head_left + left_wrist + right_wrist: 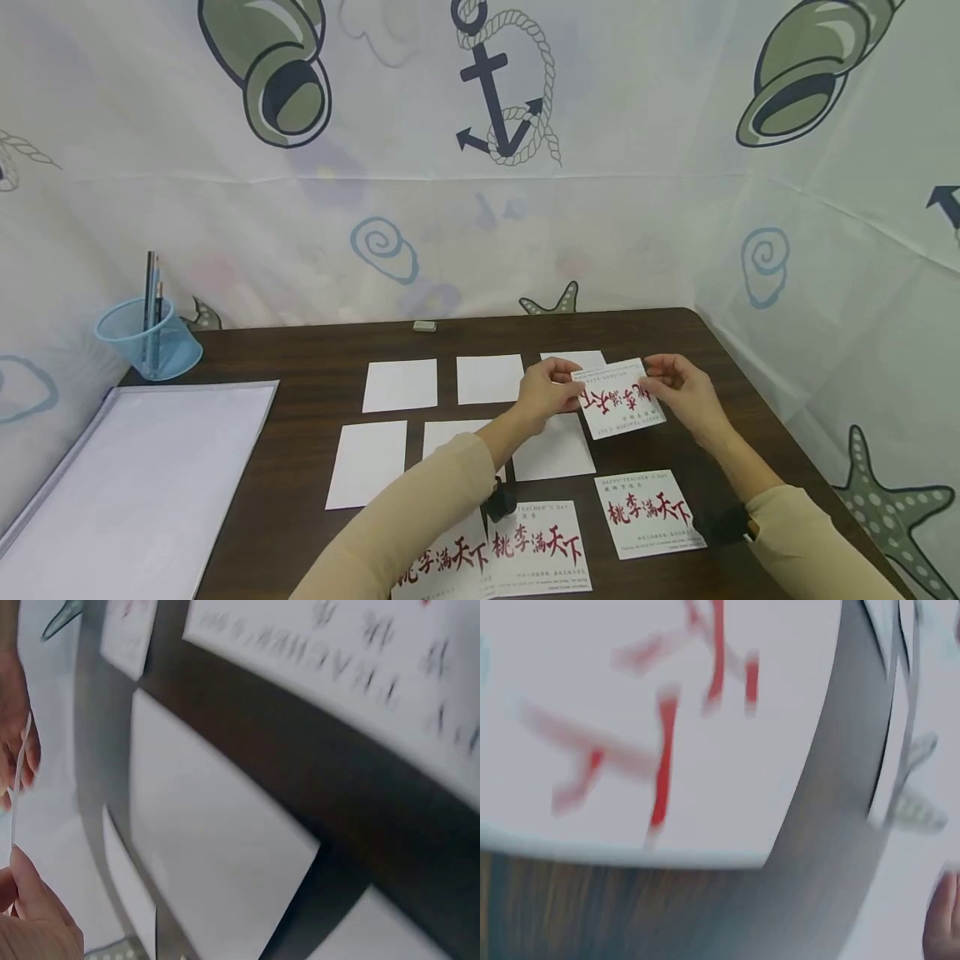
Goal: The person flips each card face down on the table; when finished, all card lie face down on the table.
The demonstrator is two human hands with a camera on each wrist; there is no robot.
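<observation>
My left hand [543, 390] pinches the left edge of a white Teacher's Day card [621, 417] with red characters, which appear upside down. On its opposite edge, my right hand [688, 398] holds the same card between thumb and fingers. The card is raised and tilted over the table's right half. From the left wrist, the held card [19, 787] shows as a thin edge between both hands. Below lies another printed card [649, 512], right way up. Two more printed cards [542, 546] lie near my left forearm, partly covered by it. The right wrist view is blurred.
Blank white cards [401, 386] lie in two rows on the dark table [300, 467]. To the left are a large white board [142, 483] and a blue cup [161, 346] holding pencils. A small eraser-like block [424, 326] sits at the back edge, before a patterned curtain [637, 150].
</observation>
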